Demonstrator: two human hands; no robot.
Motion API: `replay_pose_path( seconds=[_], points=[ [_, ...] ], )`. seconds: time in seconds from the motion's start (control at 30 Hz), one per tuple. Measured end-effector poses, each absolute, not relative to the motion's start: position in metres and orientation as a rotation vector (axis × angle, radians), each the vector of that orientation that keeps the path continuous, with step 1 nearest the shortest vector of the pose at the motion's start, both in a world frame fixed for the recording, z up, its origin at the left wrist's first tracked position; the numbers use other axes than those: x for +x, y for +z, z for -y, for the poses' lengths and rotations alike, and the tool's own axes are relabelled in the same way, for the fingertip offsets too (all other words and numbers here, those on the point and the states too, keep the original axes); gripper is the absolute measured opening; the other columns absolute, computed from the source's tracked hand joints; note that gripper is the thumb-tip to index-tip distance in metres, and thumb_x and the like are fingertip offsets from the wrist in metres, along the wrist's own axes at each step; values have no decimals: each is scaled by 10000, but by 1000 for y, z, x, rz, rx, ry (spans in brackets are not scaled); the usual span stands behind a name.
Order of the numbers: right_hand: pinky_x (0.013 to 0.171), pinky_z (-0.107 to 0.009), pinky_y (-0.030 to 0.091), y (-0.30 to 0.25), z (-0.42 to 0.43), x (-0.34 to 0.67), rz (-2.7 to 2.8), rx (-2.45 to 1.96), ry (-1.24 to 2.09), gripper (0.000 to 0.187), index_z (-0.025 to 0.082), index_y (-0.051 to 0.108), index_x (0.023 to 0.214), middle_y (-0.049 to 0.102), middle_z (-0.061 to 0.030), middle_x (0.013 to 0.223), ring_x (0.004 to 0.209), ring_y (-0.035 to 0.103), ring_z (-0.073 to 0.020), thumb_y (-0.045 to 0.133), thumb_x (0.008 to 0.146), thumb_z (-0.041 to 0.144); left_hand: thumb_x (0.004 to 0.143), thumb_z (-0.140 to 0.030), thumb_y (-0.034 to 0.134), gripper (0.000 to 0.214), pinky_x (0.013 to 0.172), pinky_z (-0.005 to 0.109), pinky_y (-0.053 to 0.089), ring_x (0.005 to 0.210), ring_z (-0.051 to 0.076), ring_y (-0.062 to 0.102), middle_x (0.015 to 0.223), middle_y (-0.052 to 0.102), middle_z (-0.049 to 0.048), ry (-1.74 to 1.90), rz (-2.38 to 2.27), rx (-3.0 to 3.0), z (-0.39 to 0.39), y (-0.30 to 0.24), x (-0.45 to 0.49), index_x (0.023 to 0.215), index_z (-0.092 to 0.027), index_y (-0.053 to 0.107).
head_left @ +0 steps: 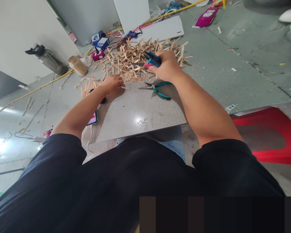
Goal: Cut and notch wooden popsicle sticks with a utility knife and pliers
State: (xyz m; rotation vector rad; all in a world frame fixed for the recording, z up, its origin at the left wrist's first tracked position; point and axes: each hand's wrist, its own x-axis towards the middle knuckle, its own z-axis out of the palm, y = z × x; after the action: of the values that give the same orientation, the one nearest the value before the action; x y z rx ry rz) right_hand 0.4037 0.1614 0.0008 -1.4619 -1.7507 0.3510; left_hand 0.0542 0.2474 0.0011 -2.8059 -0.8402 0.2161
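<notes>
My right hand point(168, 66) is closed around a blue-and-black handled tool point(153, 59) over the front of the wooden stick pile. A red part shows just below the tool; its working end is unclear. My left hand point(113, 84) rests at the left of the grey board point(135, 106), fingers closed on a small wooden stick point(123, 87) whose end pokes out. Green-handled pliers point(157, 89) lie with jaws apart on the board, below my right hand. The heap of wooden craft sticks point(133, 55) spreads beyond the board, with small wood bits point(133, 77) along its near edge.
Sticks in a neater group point(86, 88) lie left of my left hand. A phone point(94, 118) with a white cable sits at the board's left edge. Beyond are a dark bottle point(50, 60), a jar point(78, 65) and a blue glue gun point(133, 34). A red stool point(269, 136) stands right.
</notes>
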Motion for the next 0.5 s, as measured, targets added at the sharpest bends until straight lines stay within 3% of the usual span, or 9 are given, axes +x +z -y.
replay_pose_path(
  seconds=[0.2, 0.37, 0.5],
  points=[
    [1093, -607, 642, 3, -159, 404, 1762, -1447, 358, 350, 326, 694, 880, 878, -86, 1037, 1127, 794, -368, 959, 939, 547, 1067, -210, 546, 335, 1025, 464, 567, 1213, 322, 744, 1174, 836, 160, 83, 906, -2777, -266, -9, 61, 1159, -205, 869],
    [1088, -631, 651, 9, -154, 400, 1775, -1494, 332, 260, 301, 706, 913, 874, -111, 1108, 1145, 815, -392, 943, 944, 405, 1100, -180, 537, 292, 995, 444, 553, 1165, 253, 694, 1161, 833, 112, -31, 948, -2794, -270, -2, 47, 1104, -245, 822],
    [1081, -655, 643, 13, -150, 398, 1783, -1488, 350, 281, 328, 689, 894, 862, -113, 1085, 1130, 802, -406, 909, 969, 484, 1062, -173, 546, 273, 963, 452, 566, 1152, 272, 710, 1153, 829, 121, -91, 931, -2793, -266, 17, 27, 1069, -247, 808]
  ],
)
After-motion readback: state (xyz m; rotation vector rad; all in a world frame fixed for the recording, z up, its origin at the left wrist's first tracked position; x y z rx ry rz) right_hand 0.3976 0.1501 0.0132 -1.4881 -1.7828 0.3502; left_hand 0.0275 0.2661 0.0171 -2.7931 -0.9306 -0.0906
